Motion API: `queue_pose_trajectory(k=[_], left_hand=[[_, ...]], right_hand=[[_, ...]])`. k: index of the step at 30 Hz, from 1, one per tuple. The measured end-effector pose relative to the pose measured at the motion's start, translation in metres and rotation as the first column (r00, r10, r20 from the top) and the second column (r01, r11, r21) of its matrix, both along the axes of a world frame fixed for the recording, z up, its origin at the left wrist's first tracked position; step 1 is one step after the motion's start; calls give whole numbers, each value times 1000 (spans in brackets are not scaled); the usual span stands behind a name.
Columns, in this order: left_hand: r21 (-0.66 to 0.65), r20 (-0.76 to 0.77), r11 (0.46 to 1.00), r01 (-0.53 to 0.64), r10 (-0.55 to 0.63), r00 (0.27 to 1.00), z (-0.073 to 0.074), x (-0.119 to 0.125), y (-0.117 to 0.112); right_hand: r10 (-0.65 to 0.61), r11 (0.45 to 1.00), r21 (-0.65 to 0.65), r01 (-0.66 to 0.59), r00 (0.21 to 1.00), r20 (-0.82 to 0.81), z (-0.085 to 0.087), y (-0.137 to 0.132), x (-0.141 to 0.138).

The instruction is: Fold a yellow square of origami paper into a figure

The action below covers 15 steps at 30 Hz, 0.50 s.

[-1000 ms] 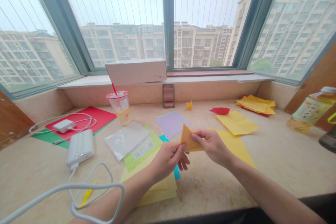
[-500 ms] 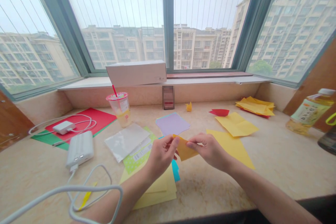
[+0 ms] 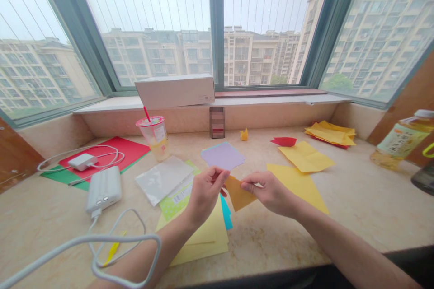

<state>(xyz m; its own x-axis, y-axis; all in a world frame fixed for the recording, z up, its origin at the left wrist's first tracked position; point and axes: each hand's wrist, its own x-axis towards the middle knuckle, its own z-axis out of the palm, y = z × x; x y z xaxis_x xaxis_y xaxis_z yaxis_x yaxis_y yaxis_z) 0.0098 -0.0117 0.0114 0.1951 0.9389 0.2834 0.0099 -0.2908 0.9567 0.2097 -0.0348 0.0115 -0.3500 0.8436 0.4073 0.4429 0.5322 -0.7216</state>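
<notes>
Both my hands hold a small folded orange paper [image 3: 238, 193] above the stone sill. My left hand [image 3: 203, 192] pinches its upper left corner with thumb and fingers closed. My right hand [image 3: 269, 189] pinches its right edge, fingers curled. The paper hangs with one point downward. Under my hands lies a stack of yellow sheets [image 3: 206, 239] with a cyan sheet [image 3: 226, 214] poking out, and a lilac sheet [image 3: 223, 155] lies just beyond.
A power bank [image 3: 103, 188] with white cables, a charger on red paper [image 3: 111, 151], a plastic cup [image 3: 154, 136], a clear sleeve [image 3: 163, 178], yellow sheets [image 3: 305, 158], a red folded piece [image 3: 284, 141], a tiny yellow figure [image 3: 243, 134], a white box [image 3: 175, 91], a bottle [image 3: 400, 140].
The orange paper has been turned over from pointing up to pointing down. My left hand shifted from its lower edge to its upper left corner.
</notes>
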Motion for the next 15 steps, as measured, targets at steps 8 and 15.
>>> queue_pose_trajectory(k=[8, 15], left_hand=[[20, 29, 1000, 6, -6, 1000, 1, 2, -1], [9, 27, 993, 114, -114, 993, 5, -1, -3]], right_hand=[[2, 999, -38, 0, 999, 39, 3, 1, 0], [-8, 996, -91, 3, 998, -61, 2, 1, -1]])
